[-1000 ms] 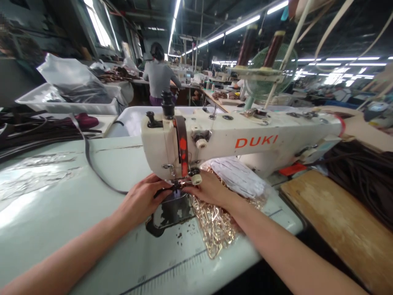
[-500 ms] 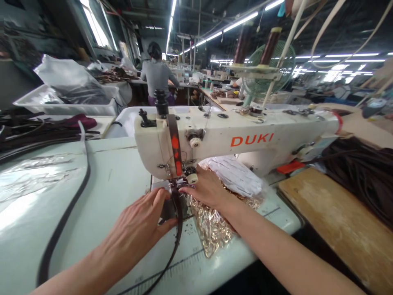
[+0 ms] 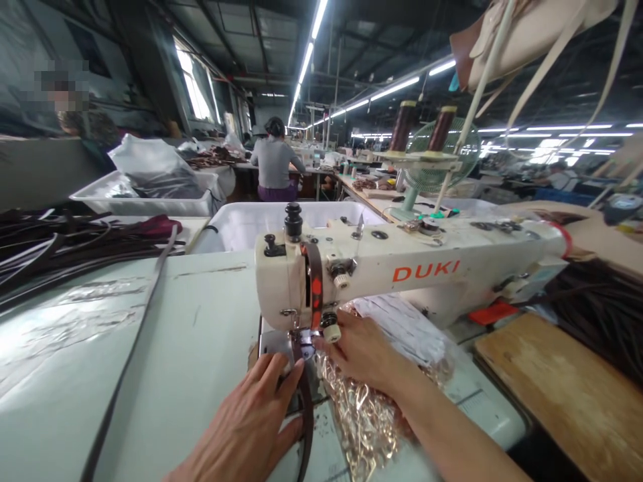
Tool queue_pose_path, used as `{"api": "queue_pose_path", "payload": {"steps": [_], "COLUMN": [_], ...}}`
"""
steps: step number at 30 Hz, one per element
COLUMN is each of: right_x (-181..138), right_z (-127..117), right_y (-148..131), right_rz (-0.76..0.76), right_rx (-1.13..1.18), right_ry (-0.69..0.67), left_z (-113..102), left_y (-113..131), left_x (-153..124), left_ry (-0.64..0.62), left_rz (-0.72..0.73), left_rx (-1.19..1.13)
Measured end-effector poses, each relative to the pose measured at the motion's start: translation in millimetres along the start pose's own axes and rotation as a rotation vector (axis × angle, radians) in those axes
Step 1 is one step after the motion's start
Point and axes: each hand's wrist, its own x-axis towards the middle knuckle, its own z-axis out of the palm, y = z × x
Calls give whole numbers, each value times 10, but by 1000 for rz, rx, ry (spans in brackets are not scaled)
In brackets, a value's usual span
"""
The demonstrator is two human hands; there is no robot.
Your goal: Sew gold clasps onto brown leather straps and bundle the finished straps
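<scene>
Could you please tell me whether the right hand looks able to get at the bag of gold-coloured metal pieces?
Probably yes: the right hand appears close beside the bag, with nothing visible blocking the way.

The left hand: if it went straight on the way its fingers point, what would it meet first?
The left hand would likely meet the dark strap first, then the sewing machine; depth is unclear, so it may already touch the strap.

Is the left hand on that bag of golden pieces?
No: the left hand is at the dark strap, the bag by the right hand.
</scene>
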Motion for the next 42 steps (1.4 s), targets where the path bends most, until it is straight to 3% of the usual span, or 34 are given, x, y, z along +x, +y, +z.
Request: {"api": "queue_pose_path", "payload": {"steps": [3, 9, 17, 22, 28, 36, 42], "right_x": [-4, -5, 7, 12, 7, 14, 9], "right_z": [8, 45, 49, 35, 44, 78, 79], "right_y": [-1, -24, -44, -37, -10, -2, 0], "right_rz": [-31, -20, -39, -42, -32, -36, -32], "right_rx": [56, 104, 141, 122, 55, 33, 55], "right_ry": [-26, -46, -19, -11, 19, 35, 28], "left_z": [-65, -43, 40, 72, -12, -39, -65], "left_y": [-92, -316, -293, -299, -350, -320, -252], "left_x": [51, 247, 330, 370, 344, 405, 441], "left_ry": [-16, 172, 201, 164, 284, 102, 165], "left_rz": [-33, -97, -96, -132, -191, -283, -322], "left_rx": [-121, -178, -59, -142, -195, -232, -200]}}
